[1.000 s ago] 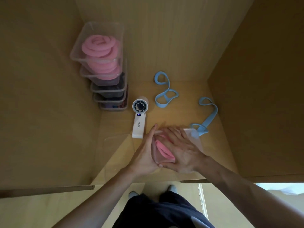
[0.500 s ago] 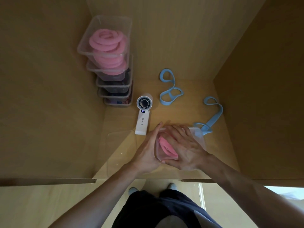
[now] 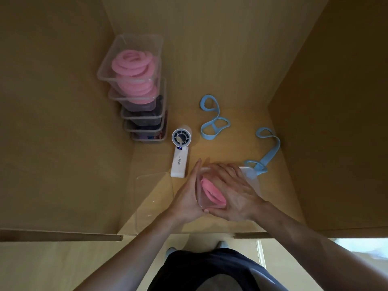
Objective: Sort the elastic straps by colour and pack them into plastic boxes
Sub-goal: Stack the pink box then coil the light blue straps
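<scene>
While both hands bear on it, the clear plastic box [image 3: 251, 177] sits near the front of the pale wooden bench [image 3: 231, 143], with a soft, folded pink strap [image 3: 210, 191] inside. The left hand [image 3: 186, 198] lies flat against the box's left wall, fingers straight. The right hand [image 3: 233, 192] is spread over the top. A flat blue strap [image 3: 213, 120] lies looped behind. A second blue strap [image 3: 266, 150] reaches the box's far right corner. At rear left, stacked clear boxes [image 3: 144, 120] hold coiled pink straps [image 3: 132, 64].
</scene>
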`<state>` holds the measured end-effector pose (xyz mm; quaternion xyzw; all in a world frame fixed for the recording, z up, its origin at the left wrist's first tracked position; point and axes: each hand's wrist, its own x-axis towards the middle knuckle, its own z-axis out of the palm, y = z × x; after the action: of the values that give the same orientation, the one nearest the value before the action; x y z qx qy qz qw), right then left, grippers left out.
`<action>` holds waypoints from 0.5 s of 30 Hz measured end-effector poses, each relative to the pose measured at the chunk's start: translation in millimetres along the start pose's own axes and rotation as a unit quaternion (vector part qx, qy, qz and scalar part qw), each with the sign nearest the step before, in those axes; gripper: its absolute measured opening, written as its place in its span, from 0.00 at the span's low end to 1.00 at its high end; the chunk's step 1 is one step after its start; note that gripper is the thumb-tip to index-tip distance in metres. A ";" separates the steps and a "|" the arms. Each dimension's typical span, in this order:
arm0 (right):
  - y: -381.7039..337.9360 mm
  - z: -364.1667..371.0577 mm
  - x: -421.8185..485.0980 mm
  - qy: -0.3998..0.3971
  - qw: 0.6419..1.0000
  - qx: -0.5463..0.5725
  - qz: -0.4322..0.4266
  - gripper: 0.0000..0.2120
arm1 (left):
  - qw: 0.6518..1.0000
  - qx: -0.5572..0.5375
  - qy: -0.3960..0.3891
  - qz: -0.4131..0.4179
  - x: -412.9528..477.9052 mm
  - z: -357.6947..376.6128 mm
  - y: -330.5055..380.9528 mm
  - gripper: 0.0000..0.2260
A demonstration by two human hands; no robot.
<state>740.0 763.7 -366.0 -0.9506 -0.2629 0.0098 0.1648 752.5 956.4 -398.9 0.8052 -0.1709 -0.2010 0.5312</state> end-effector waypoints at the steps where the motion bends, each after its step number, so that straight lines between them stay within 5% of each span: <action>1: 0.6 -1.2 -0.7 0.001 1.000 0.002 0.002 0.43 | 1.000 0.005 0.002 0.005 -0.4 0.1 0.1 0.60; 7: 4.6 -14.0 0.2 0.017 0.998 0.060 0.016 0.41 | 0.999 0.020 0.015 0.043 4.6 -1.0 23.1 0.44; 12: 7.5 -32.4 -6.2 0.065 0.987 0.145 0.031 0.39 | 0.999 0.032 -0.027 0.021 -7.1 -15.8 36.5 0.57; 15: 13.3 -40.0 -7.4 0.088 0.961 0.253 0.070 0.37 | 0.998 0.049 -0.009 0.023 -21.2 -25.7 43.3 0.52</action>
<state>744.5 736.9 -332.9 -0.8909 -0.1690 0.0039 0.4216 744.6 970.7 -346.8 0.8242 -0.2039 -0.1868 0.4941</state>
